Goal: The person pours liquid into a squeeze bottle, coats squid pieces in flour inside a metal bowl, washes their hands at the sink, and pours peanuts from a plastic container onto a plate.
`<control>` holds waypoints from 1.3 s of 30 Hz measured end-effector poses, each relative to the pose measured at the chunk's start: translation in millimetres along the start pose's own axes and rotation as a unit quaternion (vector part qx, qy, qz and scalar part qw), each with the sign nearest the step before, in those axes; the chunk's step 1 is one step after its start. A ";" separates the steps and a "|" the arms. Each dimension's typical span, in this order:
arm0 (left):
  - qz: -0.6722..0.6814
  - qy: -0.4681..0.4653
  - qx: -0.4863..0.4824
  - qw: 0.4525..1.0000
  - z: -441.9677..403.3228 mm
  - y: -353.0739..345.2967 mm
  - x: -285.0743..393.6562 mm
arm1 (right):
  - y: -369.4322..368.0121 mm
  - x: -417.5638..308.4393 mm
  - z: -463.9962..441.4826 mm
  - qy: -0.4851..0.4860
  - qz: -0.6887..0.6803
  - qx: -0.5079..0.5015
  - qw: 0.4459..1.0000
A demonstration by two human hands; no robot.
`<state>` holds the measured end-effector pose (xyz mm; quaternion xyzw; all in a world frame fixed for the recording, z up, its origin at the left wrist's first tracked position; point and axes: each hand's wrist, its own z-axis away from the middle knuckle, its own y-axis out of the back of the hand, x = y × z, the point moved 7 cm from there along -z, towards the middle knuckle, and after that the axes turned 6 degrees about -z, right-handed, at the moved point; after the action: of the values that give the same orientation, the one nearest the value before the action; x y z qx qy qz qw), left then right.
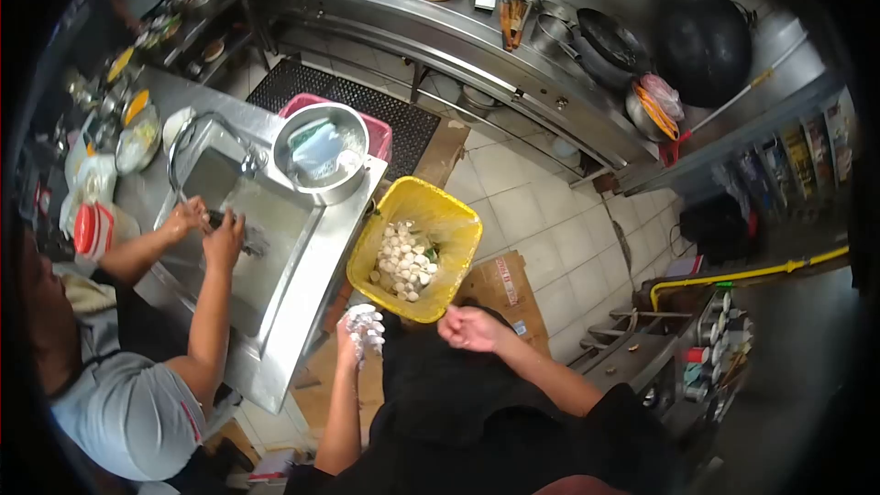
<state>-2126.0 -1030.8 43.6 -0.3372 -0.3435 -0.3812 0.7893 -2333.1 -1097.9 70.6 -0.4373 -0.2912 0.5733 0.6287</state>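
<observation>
My left hand (361,329) is below the near left side of a yellow square bin (461,229). Its fingers are coated in lumpy white stuff, slightly curled and apart, and I make out no object in them. Just off the bin's near right corner is my right hand (471,328), fingers curled in. Whether those fingers hold anything or touch the rim is hidden. Inside the bin lie many rounded white pieces (403,261), too small to name surely, with some green bits (431,253).
To the left, a co-worker's hands (206,225) handle a dark object over a metal sink (275,272). A steel pot (320,185) stands at the sink's corner, near a pink tub (379,136). Cardboard (518,298) covers part of the tiled floor (541,206). A steel counter (394,2) runs behind.
</observation>
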 end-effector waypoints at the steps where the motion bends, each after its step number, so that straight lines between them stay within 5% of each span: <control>1: -0.010 -0.008 -0.007 1.000 -5.9 -9.4 -1.2 | -5.0 5.0 -8.4 -0.034 -0.018 -0.015 0.999; 4: -0.027 -0.022 0.001 0.999 -19.9 -21.5 -10.7 | -37.6 -8.2 -16.5 -0.073 0.081 -0.085 0.990; 9: -0.011 -0.009 0.100 0.995 -30.1 -53.3 -26.1 | -35.9 -83.0 8.4 -0.099 0.045 -0.197 0.974; 13: -0.038 0.022 0.183 0.982 -6.9 -101.0 -38.6 | 67.5 -129.5 20.2 -0.103 0.023 0.014 0.994; 15: 0.040 0.016 0.179 0.983 15.0 -138.8 -43.3 | 97.8 -153.1 41.8 -0.116 0.075 -0.021 0.990; 18: 0.015 0.003 0.208 0.978 44.0 -151.4 -75.3 | 209.3 -195.2 60.1 -0.099 0.300 0.173 0.933; 20: 0.064 0.021 0.251 0.966 64.3 -146.9 -104.3 | 301.3 -229.4 73.1 -0.074 0.335 0.142 0.928; 22: 0.075 0.011 0.317 0.945 92.9 -134.2 -135.6 | 488.6 -275.8 117.5 -0.078 0.477 0.382 0.788; 23: 0.081 0.029 0.346 0.934 107.8 -125.7 -155.8 | 573.6 -294.7 149.8 -0.036 0.406 0.424 0.809; 28: 0.147 0.116 0.485 0.854 195.6 -96.7 -321.2 | 511.0 -312.3 214.3 -0.177 0.397 0.442 0.785; 31: -0.037 0.285 0.561 0.777 252.0 -108.4 -421.6 | 455.4 -307.9 158.6 -0.191 0.442 0.395 0.782; 33: -0.117 0.343 0.525 0.770 267.9 -118.1 -451.3 | 416.4 -293.9 111.0 -0.188 0.469 0.350 0.789; 37: -0.089 0.298 0.551 0.774 270.9 -113.3 -459.9 | 335.1 -230.9 22.6 -0.188 0.536 0.232 0.789; 39: 0.050 0.243 0.566 0.787 251.8 -92.5 -508.4 | 302.9 -183.8 -24.5 -0.202 0.581 0.145 0.775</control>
<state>-2515.5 -687.3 -202.7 0.2564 -0.2775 -0.1477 0.9140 -2484.8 -1294.6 -183.2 -0.3010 -0.0158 0.9402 0.1589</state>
